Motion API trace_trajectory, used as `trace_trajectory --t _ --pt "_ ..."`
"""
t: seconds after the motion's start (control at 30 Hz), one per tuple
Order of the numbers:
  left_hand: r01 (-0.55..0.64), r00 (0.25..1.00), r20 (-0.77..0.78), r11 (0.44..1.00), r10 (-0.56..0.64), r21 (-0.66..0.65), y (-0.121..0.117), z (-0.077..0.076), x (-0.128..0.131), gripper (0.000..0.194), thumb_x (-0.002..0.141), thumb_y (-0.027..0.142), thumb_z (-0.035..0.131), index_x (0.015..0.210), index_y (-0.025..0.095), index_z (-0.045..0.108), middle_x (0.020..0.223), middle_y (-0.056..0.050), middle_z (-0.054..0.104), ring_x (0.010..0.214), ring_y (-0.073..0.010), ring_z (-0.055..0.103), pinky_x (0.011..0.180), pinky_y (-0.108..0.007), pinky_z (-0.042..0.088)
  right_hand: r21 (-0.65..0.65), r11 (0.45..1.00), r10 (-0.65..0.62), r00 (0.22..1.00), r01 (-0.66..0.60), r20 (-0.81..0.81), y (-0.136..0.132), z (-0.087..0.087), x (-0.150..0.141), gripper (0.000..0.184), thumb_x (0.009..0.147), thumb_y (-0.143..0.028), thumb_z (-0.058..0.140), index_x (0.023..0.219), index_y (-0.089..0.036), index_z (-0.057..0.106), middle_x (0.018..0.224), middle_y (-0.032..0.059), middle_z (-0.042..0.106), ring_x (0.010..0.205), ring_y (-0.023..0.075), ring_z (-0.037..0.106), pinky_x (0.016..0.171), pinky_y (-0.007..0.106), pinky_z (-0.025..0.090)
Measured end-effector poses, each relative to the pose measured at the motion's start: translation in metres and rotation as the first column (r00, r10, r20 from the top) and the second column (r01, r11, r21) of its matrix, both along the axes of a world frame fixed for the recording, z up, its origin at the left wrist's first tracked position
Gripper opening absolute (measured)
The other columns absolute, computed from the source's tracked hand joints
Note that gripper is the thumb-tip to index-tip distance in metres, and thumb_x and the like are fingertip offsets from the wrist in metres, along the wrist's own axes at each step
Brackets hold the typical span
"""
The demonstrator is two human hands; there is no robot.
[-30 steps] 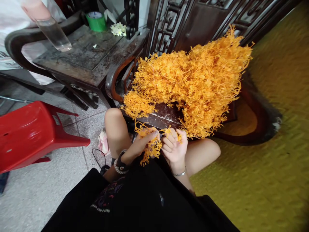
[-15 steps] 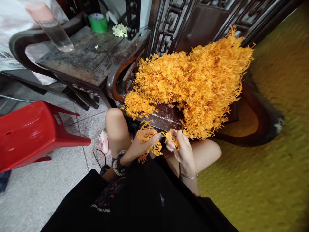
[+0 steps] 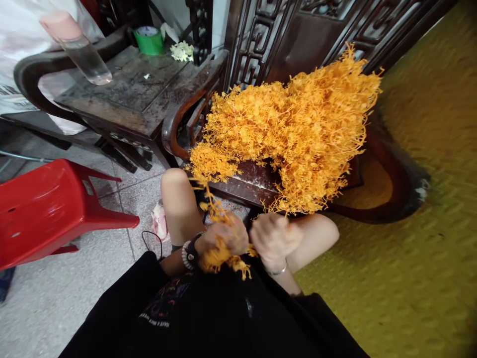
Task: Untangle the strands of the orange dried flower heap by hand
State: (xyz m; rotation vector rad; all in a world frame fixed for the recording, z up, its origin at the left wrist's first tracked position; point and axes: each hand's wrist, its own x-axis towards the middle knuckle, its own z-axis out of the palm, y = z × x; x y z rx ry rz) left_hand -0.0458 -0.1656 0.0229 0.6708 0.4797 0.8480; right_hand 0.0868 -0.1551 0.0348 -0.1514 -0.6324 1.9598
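A big heap of orange plastic sprigs [image 3: 294,129] lies on the seat of a dark wooden chair [image 3: 253,184] in front of me. Over my lap, my left hand [image 3: 223,238] is closed around a small bunch of orange sprigs [image 3: 219,256], which hangs below the fingers. My right hand [image 3: 274,236] is right beside it, curled with its back toward me; it is motion-blurred and I cannot make out what its fingers hold. Both hands sit between my bare knees, just below the chair's front edge.
A red plastic stool [image 3: 48,209] stands at the left on the tiled floor. Behind it is a dark wooden side table [image 3: 126,99] with a clear bottle [image 3: 80,49], a green tape roll [image 3: 149,40] and white flowers [image 3: 182,50]. Yellow matting [image 3: 410,258] fills the right.
Both hands have dropped lower toward my lap and drawn together. The left hand has closed tighter round its bunch; the right hand has turned its back toward me.
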Motion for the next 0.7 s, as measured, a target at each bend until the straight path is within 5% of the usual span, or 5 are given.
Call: trace_trajectory --t 0.07,0.17,0.37,0.57,0.7 --pt "-0.081 0.996 -0.031 0.997 0.080 -0.020 0.001 0.005 0.000 0.067 0.044 0.082 0.056 0.031 0.023 0.027 0.030 0.004 0.020 0.028 -0.0075 0.024 0.034 -0.028 0.021 -0.017 0.989 -0.146 0.973 0.146 -0.181 0.008 0.006 0.006 0.038 0.084 -0.032 0.056 0.049 -0.020 0.048 0.030 -0.0144 0.016 0.023 -0.0010 0.004 0.023 0.009 0.017" --pt "-0.247 0.963 -0.119 0.969 0.243 -0.020 0.005 0.015 -0.003 0.056 0.055 0.071 0.064 0.042 0.020 0.046 0.040 0.003 0.038 0.038 -0.0079 0.035 0.040 -0.026 0.030 -0.012 0.982 -0.187 0.959 0.189 -0.213 0.017 0.011 0.016 0.038 0.083 -0.031 0.057 0.048 -0.020 0.050 0.028 -0.0142 0.020 0.021 -0.0005 0.004 0.021 0.009 0.018" --pt "-0.425 0.868 -0.261 0.904 0.422 0.047 0.013 0.016 -0.003 0.035 0.072 0.049 0.068 0.070 0.015 0.062 0.057 0.002 0.052 0.049 -0.0077 0.043 0.050 -0.022 0.036 -0.144 0.989 -0.009 0.987 0.033 0.163 0.008 0.006 0.025 0.026 0.083 -0.029 0.058 0.059 -0.018 0.060 0.032 -0.0119 0.031 0.021 0.0006 0.009 0.019 0.010 0.014" --pt "-0.430 0.859 -0.292 0.902 0.421 0.037 0.014 -0.005 -0.001 0.051 0.077 0.066 0.051 0.079 0.016 0.063 0.062 0.000 0.056 0.053 -0.0107 0.047 0.051 -0.024 0.038 -0.070 0.995 -0.010 0.785 0.069 0.620 0.002 0.003 0.023 0.019 0.086 -0.030 0.057 0.090 -0.014 0.067 0.042 -0.0062 0.048 0.028 0.0022 0.029 0.027 0.013 0.020" --pt "-0.434 0.860 -0.314 0.900 0.403 -0.032 0.015 -0.012 0.000 0.057 0.078 0.070 0.044 0.093 0.019 0.065 0.076 -0.003 0.063 0.070 -0.0165 0.058 0.064 -0.028 0.046 -0.038 0.989 -0.081 0.748 0.141 0.659 0.000 0.006 0.020 0.024 0.086 -0.031 0.057 0.110 -0.023 0.060 0.048 -0.0081 0.047 0.032 0.0035 0.028 0.029 0.014 0.022"
